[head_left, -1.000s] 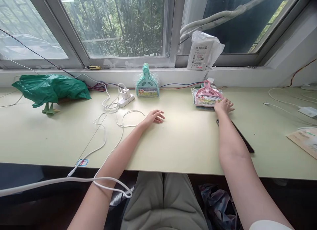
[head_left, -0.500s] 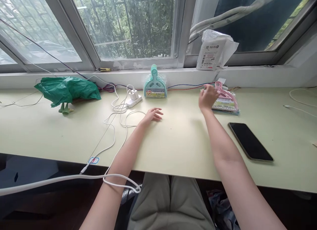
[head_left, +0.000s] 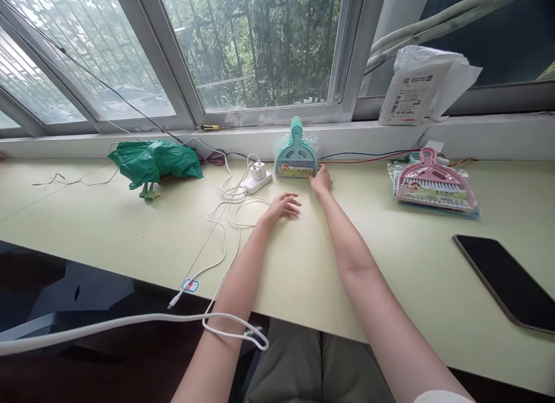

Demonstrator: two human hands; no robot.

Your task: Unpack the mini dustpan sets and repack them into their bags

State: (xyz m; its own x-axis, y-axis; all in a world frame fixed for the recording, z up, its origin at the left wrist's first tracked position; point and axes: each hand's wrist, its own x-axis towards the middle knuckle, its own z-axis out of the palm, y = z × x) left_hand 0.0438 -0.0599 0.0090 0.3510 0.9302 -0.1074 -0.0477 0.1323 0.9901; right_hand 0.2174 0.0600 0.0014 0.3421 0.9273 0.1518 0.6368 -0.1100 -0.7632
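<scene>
A packaged green dustpan and brush set [head_left: 296, 151] stands upright against the wall below the window. My right hand [head_left: 321, 180] is at its lower right corner, thumb in front and fingers round the edge. My left hand [head_left: 284, 206] rests on the table, fingers loosely apart and holding nothing, just in front of a white power strip [head_left: 259, 182] with a plug in it. To the right, a packaged pink dustpan and brush set [head_left: 436, 183] lies tilted on other wrapped packs.
White cables [head_left: 225, 218] loop over the table and across my left forearm. A green plastic bag [head_left: 156, 160] lies at the left, a black phone [head_left: 507, 281] at the right. On the sill are a screwdriver [head_left: 211, 127] and a white wrapped package [head_left: 410, 93].
My right hand has moved left from the pink dustpan set to the corner of the green one. The left hand stays on the table. The camera view has shifted, too.
</scene>
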